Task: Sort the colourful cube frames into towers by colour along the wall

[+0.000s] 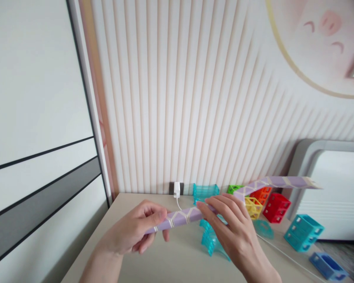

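Open-sided red plastic basket-like block [276,208] and tall teal plastic lattice block [303,232] stand at right on the beige tabletop [177,257]; contents: cannot tell. Long lilac paper-like strip with cream lines [178,218] is held above the tabletop. I see my left hand [135,227] pinching its left end, thumb on top, fingers curled beneath. My right hand [230,228] lies over its middle, fingers close together, thumb side against the strip; the far end extends beyond, bent, over the blocks.

The purple, cream-patterned strip [183,217], seemingly one piece, bends in midair.
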A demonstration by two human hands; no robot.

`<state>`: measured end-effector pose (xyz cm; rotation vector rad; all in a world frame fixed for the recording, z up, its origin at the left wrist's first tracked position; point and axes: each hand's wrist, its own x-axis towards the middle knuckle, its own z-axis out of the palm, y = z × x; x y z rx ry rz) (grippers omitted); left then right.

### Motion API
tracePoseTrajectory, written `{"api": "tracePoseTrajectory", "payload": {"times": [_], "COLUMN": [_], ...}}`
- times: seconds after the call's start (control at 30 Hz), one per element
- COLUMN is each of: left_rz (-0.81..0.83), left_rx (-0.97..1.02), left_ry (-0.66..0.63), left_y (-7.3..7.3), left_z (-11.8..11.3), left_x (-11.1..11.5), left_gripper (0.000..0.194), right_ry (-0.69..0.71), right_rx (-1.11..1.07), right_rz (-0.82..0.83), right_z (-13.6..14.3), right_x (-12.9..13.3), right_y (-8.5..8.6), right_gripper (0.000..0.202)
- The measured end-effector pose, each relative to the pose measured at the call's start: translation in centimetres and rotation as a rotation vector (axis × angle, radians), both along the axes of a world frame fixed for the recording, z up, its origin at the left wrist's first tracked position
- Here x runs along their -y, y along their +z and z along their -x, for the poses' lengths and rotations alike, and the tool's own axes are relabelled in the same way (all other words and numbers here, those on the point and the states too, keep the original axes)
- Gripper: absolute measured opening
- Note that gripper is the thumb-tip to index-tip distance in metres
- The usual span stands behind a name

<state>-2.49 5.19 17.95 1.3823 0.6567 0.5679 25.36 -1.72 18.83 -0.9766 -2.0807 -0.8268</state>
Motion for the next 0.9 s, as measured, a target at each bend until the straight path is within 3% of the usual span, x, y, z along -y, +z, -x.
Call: {"api": "tracePoseTrajectory", "payload": {"times": [0.1,0.17,0.3,0.4,0.5,0.63,0.73,0.8,0.9], "left_rz": [-0.005,-0.032,-0.080,-0.126,-0.188,-0.157,-0.100,-0.078,-0.056], "left_rx": [0.340,0.466,0.429,0.398,0.433,0.563,0.636,0.660,0.642], "left_ry": [-0.022,0.002,0.057,0.114,0.228,0.390,0.466,0.464,0.350], "left_y": [-0.2,-0.2,-0.7,-1.3,-1.6,-1.3,-0.9,-0.9,-1.3], "left_z": [-0.4,-1.5,-5.3,-7.2,-7.1,-5.6,-5.1,-5.4,-6.4], "left_x": [-0.2,0.1,1.8,2.6,2.4,1.3,0.8,0.9,1.3], "left_gripper": [0.063,0.070,0.069,0.043,0.030,0.031,0.033,0.035,0.040], "right_ry": [-0.030,-0.043,0.005,0.048,0.024,-0.084,-0.065,-0.066,-0.072], "right_rx": [-0.118,-0.206,-0.208,-0.145,-0.122,-0.162,-0.177,-0.188,-0.185], "right_rz": [-0.096,-0.144,-0.096,-0.053,-0.046,-0.044,0.017,0.031,0.049], "right_z": [0.2,0.6,2.2,3.2,3.1,2.0,1.7,1.9,2.6], "right_x": [-0.7,-0.8,-0.3,0.0,-0.2,-1.0,-1.4,-1.4,-1.2], "right_y": [-0.9,-1.5,-2.5,-2.6,-2.1,-1.7,-1.8,-2.0,-2.2], "right_gripper": [0.035,0.040,0.039,0.034,0.041,0.042,0.037,0.039,0.043]}}
